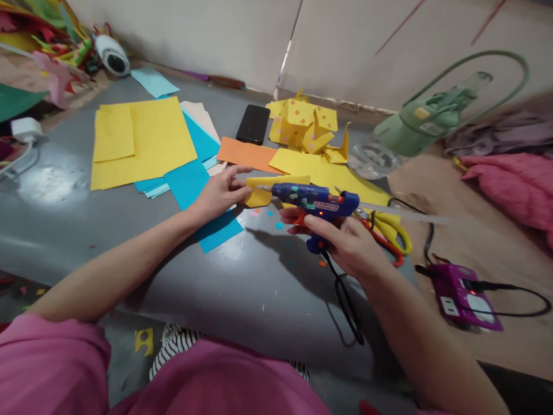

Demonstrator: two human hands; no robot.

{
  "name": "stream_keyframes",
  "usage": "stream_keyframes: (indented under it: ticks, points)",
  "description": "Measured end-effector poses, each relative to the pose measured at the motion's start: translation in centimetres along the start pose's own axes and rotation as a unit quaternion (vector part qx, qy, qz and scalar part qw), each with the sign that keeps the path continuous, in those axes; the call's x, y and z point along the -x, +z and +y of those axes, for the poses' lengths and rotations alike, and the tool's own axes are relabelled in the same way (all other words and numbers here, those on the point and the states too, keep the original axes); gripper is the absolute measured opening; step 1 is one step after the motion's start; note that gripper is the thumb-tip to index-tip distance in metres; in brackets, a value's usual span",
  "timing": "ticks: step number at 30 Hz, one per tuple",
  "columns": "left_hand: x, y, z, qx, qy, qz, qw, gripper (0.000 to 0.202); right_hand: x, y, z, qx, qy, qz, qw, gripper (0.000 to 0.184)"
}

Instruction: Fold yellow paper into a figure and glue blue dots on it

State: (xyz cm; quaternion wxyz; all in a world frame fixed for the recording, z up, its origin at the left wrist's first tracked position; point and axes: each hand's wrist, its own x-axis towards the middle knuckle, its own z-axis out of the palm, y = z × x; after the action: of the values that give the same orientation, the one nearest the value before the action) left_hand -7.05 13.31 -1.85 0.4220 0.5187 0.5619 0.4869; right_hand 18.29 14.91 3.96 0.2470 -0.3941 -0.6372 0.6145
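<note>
My right hand (345,239) is closed around a blue hot glue gun (302,197), with fingers near its orange trigger. A long clear glue stick (401,214) juts out of its back end. Between the fingertips of my left hand (222,193) is a folded yellow paper piece (258,197). The gun's nozzle touches or hovers over this piece; I cannot tell which. Behind the gun lies a yellow sheet (319,167), and scissors (391,233) with yellow and red handles rest to its right. A yellow paper figure with orange dots (302,118) stands farther back.
Yellow sheets (164,135), blue paper (190,178) and an orange strip (246,154) lie on the grey table (242,294). A black phone (253,124) is behind them. At right are a green bottle (427,118) and a purple power strip (466,297); the gun's black cord (345,300) hangs down.
</note>
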Motion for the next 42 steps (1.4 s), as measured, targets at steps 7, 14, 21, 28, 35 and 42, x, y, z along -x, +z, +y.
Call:
stream_keyframes:
  ticks: [7, 14, 21, 28, 35, 42]
  points:
    - [0.1, 0.2, 0.6, 0.015, -0.034, -0.007, 0.999, 0.024, -0.8, 0.2, 0.7, 0.09, 0.008, 0.017, 0.996, 0.037]
    - [0.0, 0.0, 0.9, 0.049, -0.056, -0.003, 0.997, 0.019, -1.1, 1.4, 0.2, 0.079, -0.001, -0.035, 0.996, 0.042]
    - [0.0, 0.0, 0.8, 0.083, -0.057, -0.011, 0.995, 0.022, 0.3, 1.1, -0.9, 0.124, -0.032, -0.008, 0.992, 0.039]
    - [0.3, -0.3, 1.4, 0.093, -0.052, -0.027, 0.994, 0.013, -0.4, 1.6, 0.5, 0.117, -0.022, -0.019, 0.993, 0.051]
    - [0.3, -0.2, 1.1, 0.072, -0.033, -0.047, 0.996, 0.013, -0.4, 1.9, 0.5, 0.146, -0.016, -0.025, 0.989, 0.054]
    - [-0.1, -0.7, 1.3, 0.133, -0.096, -0.032, 0.986, 0.014, -0.5, 2.4, 0.3, 0.087, -0.011, -0.031, 0.996, 0.05]
